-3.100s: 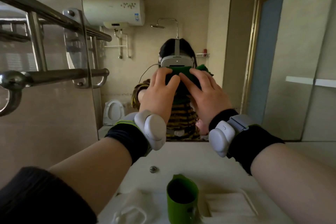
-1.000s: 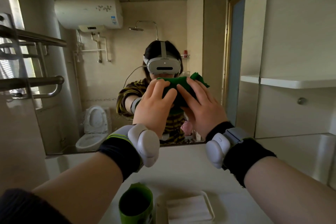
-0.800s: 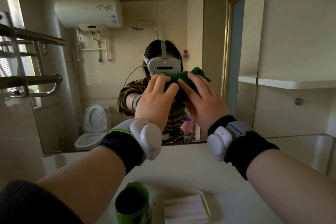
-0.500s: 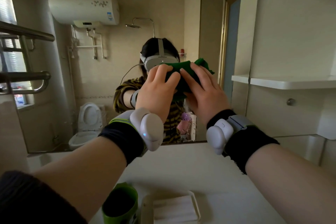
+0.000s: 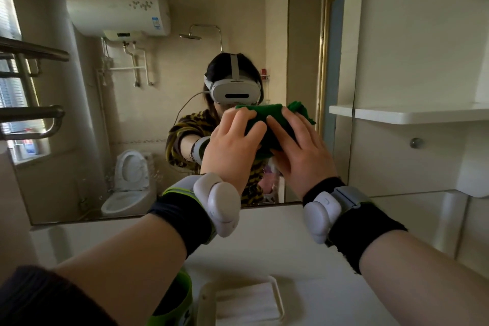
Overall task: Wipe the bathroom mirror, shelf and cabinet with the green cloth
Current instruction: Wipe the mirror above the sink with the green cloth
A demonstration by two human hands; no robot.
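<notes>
Down the mirror (image 5: 238, 21) by a little since half a second ago, the green cloth (image 5: 264, 116) now sits just under the reflected headset rather than across its lower edge, and both hands have come down with it. On the cloth's left end the left hand (image 5: 232, 145) lies with its fingers (image 5: 251, 124) spread and only slightly bent, tips pushing the fabric against the glass. Beside it, the right hand (image 5: 299, 151) lays its fingers (image 5: 288, 124) almost straight over the cloth's right half, nothing curled round it. Both thumbs are hidden behind the hands, so whether they catch the cloth from below cannot be told. A ruffled corner of cloth sticks out past the right fingertips, near the mirror's right edge; the lower part is covered by the palms. Right of the mirror, the shelf (image 5: 412, 114) juts from the cabinet (image 5: 423, 42), whose top runs out of frame. At the bottom a green cup (image 5: 182, 296) is mostly masked by the left forearm, and a white dish (image 5: 275, 288) holds something pale (soap or folded fabric, hard to say).
</notes>
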